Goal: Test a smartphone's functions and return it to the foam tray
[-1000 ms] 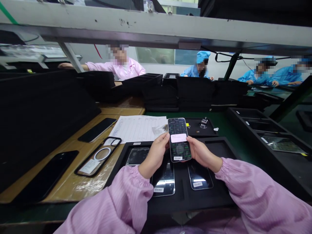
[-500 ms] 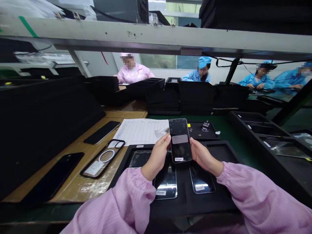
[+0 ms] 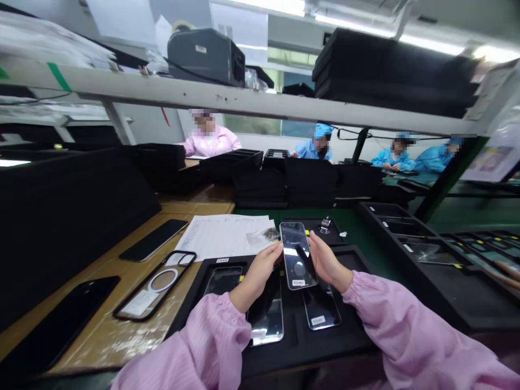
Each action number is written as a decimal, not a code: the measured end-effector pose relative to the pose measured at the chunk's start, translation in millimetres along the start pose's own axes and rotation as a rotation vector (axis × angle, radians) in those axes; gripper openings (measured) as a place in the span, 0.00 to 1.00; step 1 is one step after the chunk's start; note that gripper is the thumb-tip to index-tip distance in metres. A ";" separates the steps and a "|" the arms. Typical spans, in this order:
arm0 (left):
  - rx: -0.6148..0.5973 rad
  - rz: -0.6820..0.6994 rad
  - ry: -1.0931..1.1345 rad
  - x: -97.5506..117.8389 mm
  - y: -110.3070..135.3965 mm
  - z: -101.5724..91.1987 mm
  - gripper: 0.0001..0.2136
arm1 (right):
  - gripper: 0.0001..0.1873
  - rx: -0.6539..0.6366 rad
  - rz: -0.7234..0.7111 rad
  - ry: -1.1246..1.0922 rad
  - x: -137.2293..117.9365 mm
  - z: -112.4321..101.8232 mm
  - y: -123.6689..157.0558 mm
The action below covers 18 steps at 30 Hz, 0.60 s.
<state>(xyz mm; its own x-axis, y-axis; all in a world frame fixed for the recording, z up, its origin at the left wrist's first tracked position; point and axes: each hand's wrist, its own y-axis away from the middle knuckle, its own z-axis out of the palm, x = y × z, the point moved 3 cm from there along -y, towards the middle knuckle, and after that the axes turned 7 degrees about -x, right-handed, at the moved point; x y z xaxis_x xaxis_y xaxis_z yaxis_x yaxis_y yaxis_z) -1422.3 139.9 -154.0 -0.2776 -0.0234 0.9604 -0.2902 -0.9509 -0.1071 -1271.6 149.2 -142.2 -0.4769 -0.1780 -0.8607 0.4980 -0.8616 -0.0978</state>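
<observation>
Both my hands hold one smartphone (image 3: 298,255) by its long edges above a black foam tray (image 3: 357,260). My left hand (image 3: 260,270) grips its left edge and my right hand (image 3: 325,262) its right edge. The screen is dark and reflects the ceiling light; a small white label sits near its lower end. Under it, three more phones lie in the tray's slots: one at the left (image 3: 222,280), one in the middle (image 3: 266,322) and one at the right (image 3: 320,309).
A clear phone case (image 3: 156,284) with a white ring, two dark phones (image 3: 154,239) (image 3: 60,322) and a printed sheet (image 3: 225,234) lie on the wooden bench. Black tray stacks (image 3: 309,176) stand behind; a long black tray (image 3: 410,241) runs at right. Several people sit beyond.
The phone's lit screen with its pink pop-up dimmed, then went dark. My head tilted up, so the shelf and its load came into view. Both hands kept their hold.
</observation>
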 end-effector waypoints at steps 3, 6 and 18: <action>0.012 -0.066 -0.020 -1.0 -1.0 -3.7 0.24 | 0.27 -0.014 0.055 0.056 -25.7 -2.0 8.8; 0.055 -0.071 -0.016 1.7 0.1 -7.7 0.25 | 0.26 0.007 0.124 0.139 -52.8 -16.8 31.3; 0.252 0.396 -0.179 51.5 6.1 -12.7 0.26 | 0.14 0.491 0.117 0.436 -38.4 -119.1 124.3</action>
<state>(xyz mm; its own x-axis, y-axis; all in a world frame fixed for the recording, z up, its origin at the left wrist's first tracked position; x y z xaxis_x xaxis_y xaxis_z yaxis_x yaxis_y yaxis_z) -1450.0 136.8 -108.5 -0.1535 -0.4293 0.8900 0.0417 -0.9027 -0.4283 -1105.1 105.5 -180.8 -0.0521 -0.1639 -0.9851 0.0919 -0.9830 0.1587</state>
